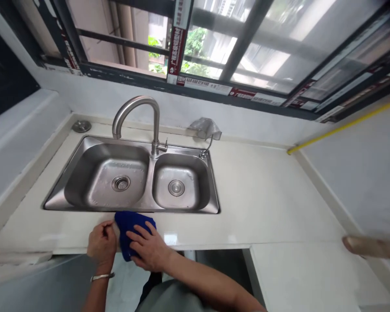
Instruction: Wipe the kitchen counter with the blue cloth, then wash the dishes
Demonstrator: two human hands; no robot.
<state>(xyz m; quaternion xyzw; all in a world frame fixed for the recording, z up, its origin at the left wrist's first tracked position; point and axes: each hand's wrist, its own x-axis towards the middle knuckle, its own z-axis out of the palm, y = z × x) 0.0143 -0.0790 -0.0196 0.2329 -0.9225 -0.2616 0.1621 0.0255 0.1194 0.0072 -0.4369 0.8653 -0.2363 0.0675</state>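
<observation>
A dark blue cloth (pixel 126 223) lies over the front edge of the white countertop, just below the double steel sink (pixel 146 201). My right hand (pixel 151 247) rests on the cloth, its fingers spread and pressing it from above. Beside the cloth's left edge, my left hand (pixel 102 242) is closed, thumb and forefinger pinched together; what it holds, if anything, is too small to make out. A silver bangle (pixel 102 277) circles my left wrist.
A curved steel faucet (pixel 156 125) rises behind the sink. A round metal drain piece (pixel 81 126) sits at the back left. Plastic wrap (pixel 205 128) covers something behind the right basin. A yellow pipe (pixel 341 128) runs along the right wall, and a blurred wooden rod (pixel 370 248) juts in.
</observation>
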